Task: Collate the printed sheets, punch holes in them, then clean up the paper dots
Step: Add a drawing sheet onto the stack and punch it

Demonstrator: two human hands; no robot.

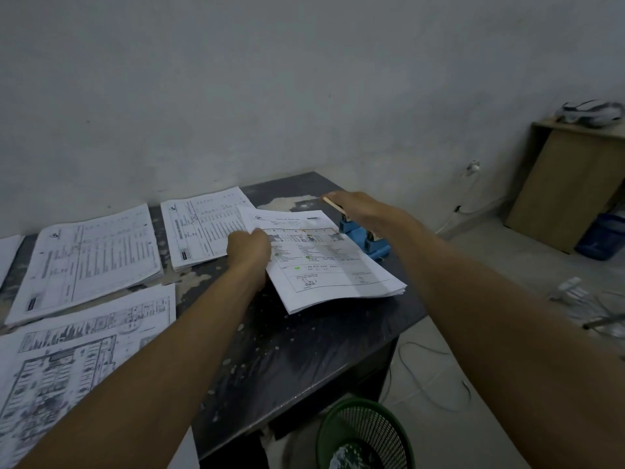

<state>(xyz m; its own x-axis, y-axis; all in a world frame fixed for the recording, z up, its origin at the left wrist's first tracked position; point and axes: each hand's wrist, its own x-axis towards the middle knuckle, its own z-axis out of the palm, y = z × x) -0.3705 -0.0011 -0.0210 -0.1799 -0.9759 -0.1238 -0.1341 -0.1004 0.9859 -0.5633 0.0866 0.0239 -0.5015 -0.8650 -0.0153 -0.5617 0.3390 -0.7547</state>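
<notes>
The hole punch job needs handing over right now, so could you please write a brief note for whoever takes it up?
Left hand grips the left edge of the collated bundle, whose right edge is fed into the blue hole punch at the table's far right corner.
Right hand lies flat on the punch lever.
Three printed stacks lie to the left: far stack, middle stack, near stack.
Paper dots litter the table; the green bin stands on the floor below.
Left: finish punching, sweep up the dots.
</notes>
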